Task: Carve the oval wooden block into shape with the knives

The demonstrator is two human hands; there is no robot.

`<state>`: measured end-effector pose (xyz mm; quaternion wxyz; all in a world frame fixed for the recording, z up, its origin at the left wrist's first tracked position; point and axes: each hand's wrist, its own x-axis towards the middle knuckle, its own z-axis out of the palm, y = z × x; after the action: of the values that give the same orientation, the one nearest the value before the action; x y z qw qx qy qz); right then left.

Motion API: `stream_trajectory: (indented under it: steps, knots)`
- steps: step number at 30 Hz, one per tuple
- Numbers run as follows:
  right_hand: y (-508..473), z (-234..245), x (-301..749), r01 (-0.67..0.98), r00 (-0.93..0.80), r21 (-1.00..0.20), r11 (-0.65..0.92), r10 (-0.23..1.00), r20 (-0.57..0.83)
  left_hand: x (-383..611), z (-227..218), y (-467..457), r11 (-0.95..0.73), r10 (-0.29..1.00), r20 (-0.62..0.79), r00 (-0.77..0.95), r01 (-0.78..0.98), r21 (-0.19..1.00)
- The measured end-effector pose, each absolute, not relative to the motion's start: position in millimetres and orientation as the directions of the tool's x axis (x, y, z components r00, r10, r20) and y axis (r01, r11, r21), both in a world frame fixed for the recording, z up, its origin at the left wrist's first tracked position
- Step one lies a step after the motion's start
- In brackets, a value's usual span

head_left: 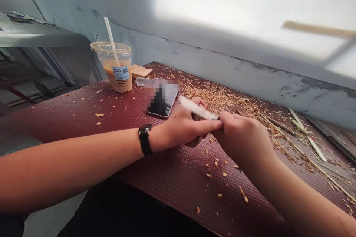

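My right hand (244, 137) is closed round the handle end of a knife (196, 108) whose pale blade is blurred and points left, over the back of my left hand. My left hand (182, 124), with a black watch (145, 139) on the wrist, has its fingers curled. Its thumb reaches right and touches the right hand's fingers by the base of the blade. Whatever the left fingers hold is hidden behind the thumb and palm. Just beyond the left hand a phone (164, 105) lies on the dark red table (122, 118).
A plastic cup of milky drink (118, 76) with a straw stands back left. Behind the phone lie wooden blocks (140, 71) and a small clear case (150, 81). Wood shavings (217, 96) cover the table along the wall; strips (314, 144) and a long dark blade-like tool (330, 137) lie right.
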<state>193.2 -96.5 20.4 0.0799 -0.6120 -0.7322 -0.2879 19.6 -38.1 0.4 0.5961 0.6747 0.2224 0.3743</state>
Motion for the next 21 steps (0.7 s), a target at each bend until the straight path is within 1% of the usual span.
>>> stream_trajectory:
  steps: [2, 5, 7, 9, 11, 13, 15, 16, 18, 20, 21]
  knots:
    - [-96, 22, 191, 0.951, -0.169, 0.307, 0.031, 0.886, 0.433, 20, -2, -37, -0.250, 0.761, 0.277, 0.586, -0.128, 0.960]
    - [-95, 23, 195, 0.955, -0.197, 0.284, 0.087, 0.901, 0.387, 19, -2, -33, -0.291, 0.729, 0.298, 0.616, -0.115, 0.950]
    - [-94, 23, 198, 0.954, -0.232, 0.270, 0.132, 0.895, 0.382, 17, -1, -30, -0.310, 0.667, 0.305, 0.680, -0.119, 0.943]
    - [-94, 21, 202, 0.953, -0.260, 0.252, 0.170, 0.885, 0.387, 15, 2, -28, -0.322, 0.578, 0.293, 0.761, -0.117, 0.939]
    - [-94, 19, 203, 0.953, -0.282, 0.225, 0.203, 0.863, 0.419, 13, 6, -24, -0.313, 0.476, 0.255, 0.842, -0.108, 0.943]
    - [-94, 17, 203, 0.953, -0.300, 0.193, 0.235, 0.833, 0.465, 10, 11, -21, -0.340, 0.386, 0.230, 0.893, -0.094, 0.936]
    - [-94, 16, 202, 0.953, -0.303, 0.162, 0.256, 0.810, 0.503, 7, 14, -18, -0.391, 0.333, 0.217, 0.918, -0.075, 0.917]
    - [-94, 16, 202, 0.956, -0.292, 0.140, 0.257, 0.802, 0.521, 6, 15, -17, -0.390, 0.337, 0.199, 0.920, -0.056, 0.919]
    - [-94, 17, 200, 0.966, -0.249, 0.077, 0.249, 0.793, 0.556, 4, 14, -14, -0.299, 0.378, 0.132, 0.917, -0.014, 0.954]
    - [-95, 19, 199, 0.970, -0.196, -0.011, 0.245, 0.801, 0.566, 5, 11, -13, -0.108, 0.397, 0.055, 0.916, -0.012, 0.994]
    - [-95, 21, 199, 0.967, -0.172, -0.060, 0.247, 0.809, 0.562, 5, 8, -12, -0.005, 0.384, 0.042, 0.922, -0.044, 0.999]
